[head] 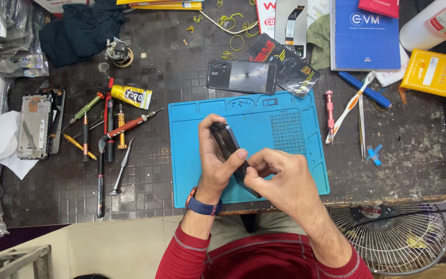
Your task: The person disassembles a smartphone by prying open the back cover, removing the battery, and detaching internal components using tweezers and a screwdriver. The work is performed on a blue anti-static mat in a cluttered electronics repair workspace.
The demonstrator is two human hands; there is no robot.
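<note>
1. Head view, counts: two hands, one dark phone (229, 147) held between them, one blue work mat (192, 155), one second phone back (241, 76) lying beyond the mat, one opened phone (36, 125) at far left, one glue tube (131, 96), several screwdrivers (110, 132).
2. The held phone is dark and glossy, tilted on edge above the mat.
3. The left hand (215, 160) is clamped around the phone; the right hand (280, 178) pinches its lower edge, fingers closed.
4. The phone's lower end is hidden by the right hand; a fan (393, 237) is cut off below.
</note>
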